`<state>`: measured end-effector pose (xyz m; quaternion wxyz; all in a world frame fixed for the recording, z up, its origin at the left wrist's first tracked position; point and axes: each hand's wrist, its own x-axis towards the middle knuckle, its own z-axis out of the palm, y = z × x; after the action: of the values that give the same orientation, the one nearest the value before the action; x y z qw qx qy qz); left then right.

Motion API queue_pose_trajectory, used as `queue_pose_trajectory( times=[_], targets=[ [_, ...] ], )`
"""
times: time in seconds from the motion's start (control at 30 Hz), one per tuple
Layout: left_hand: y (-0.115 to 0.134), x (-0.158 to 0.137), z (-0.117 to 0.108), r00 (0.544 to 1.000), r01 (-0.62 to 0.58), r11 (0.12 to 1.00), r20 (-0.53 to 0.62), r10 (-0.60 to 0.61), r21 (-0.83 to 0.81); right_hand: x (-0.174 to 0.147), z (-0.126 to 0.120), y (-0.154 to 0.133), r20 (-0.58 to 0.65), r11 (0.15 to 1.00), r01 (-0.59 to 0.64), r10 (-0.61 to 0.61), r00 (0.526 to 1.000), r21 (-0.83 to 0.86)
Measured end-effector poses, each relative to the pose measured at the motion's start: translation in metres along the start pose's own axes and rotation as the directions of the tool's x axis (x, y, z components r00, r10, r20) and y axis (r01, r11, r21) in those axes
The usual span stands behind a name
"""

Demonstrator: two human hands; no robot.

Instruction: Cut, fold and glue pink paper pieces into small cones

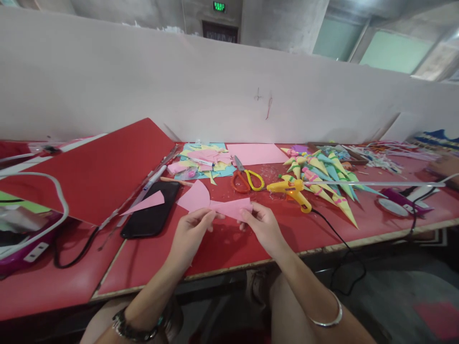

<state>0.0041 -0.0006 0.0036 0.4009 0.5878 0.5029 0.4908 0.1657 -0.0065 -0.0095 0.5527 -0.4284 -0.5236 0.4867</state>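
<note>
Between my two hands a piece of pink paper is held above the red table, its right end curling over. My left hand pinches the left end with thumb and fingertips. At the other end, my right hand grips the paper, thumb in front and fingers behind. Just behind my left hand lies a fan-shaped pink paper piece. Scissors with red and yellow handles rest beyond the held paper. To their right is a yellow glue gun, its black cord running off the table's front edge.
A black phone lies on the left, a pink paper wedge across it. Paper scraps and a pink sheet lie at the back. Several paper cones are piled right. A red board leans left; a purple lamp base stands right.
</note>
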Motion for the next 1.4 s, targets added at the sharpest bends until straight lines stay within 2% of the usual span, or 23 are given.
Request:
queue_pose_trajectory(
  times=[0.2, 0.33, 0.4, 0.6, 0.83, 0.93, 1.07, 1.23, 1.4],
  targets=[
    [0.003, -0.003, 0.007, 0.995, 0.013, 0.997, 0.094, -0.019, 0.071, -0.004, 0.001, 0.002, 0.044, 1.0, -0.005, 0.006, 0.999, -0.021],
    [0.005, -0.004, 0.01, 0.984, -0.084, 0.993, 0.163, 0.069, 0.083, -0.005, 0.003, 0.001, 0.11, 0.999, 0.008, -0.004, 0.994, -0.033],
    [0.006, -0.004, 0.011, 0.978, -0.116, 0.988, 0.187, 0.096, 0.1, -0.006, 0.004, 0.0, 0.106, 0.999, 0.01, -0.006, 0.994, -0.039],
    [0.008, -0.007, 0.008, 0.983, -0.147, 0.968, 0.14, 0.12, 0.202, -0.013, 0.005, 0.001, 0.088, 0.992, 0.002, 0.009, 0.996, -0.122],
    [0.001, -0.01, 0.009, 0.974, -0.084, 0.986, 0.219, 0.05, 0.145, -0.012, 0.003, -0.003, 0.128, 0.991, 0.031, -0.014, 0.992, -0.128],
    [0.0, -0.012, 0.01, 0.965, -0.113, 0.983, 0.252, 0.073, 0.147, -0.012, 0.004, -0.005, 0.128, 0.988, 0.046, -0.027, 0.991, -0.149],
    [0.0, -0.013, 0.011, 0.957, -0.154, 0.977, 0.267, 0.111, 0.145, -0.014, 0.004, -0.004, 0.155, 0.994, 0.025, -0.008, 0.988, -0.109],
    [0.001, -0.012, 0.01, 0.958, -0.132, 0.983, 0.27, 0.094, 0.127, -0.016, 0.003, -0.002, 0.184, 0.996, -0.051, 0.064, 0.981, -0.073],
    [0.007, -0.011, 0.006, 0.966, -0.138, 0.979, 0.238, 0.1, 0.149, -0.018, 0.005, -0.004, 0.184, 0.998, -0.048, 0.055, 0.981, -0.042]
  ],
)
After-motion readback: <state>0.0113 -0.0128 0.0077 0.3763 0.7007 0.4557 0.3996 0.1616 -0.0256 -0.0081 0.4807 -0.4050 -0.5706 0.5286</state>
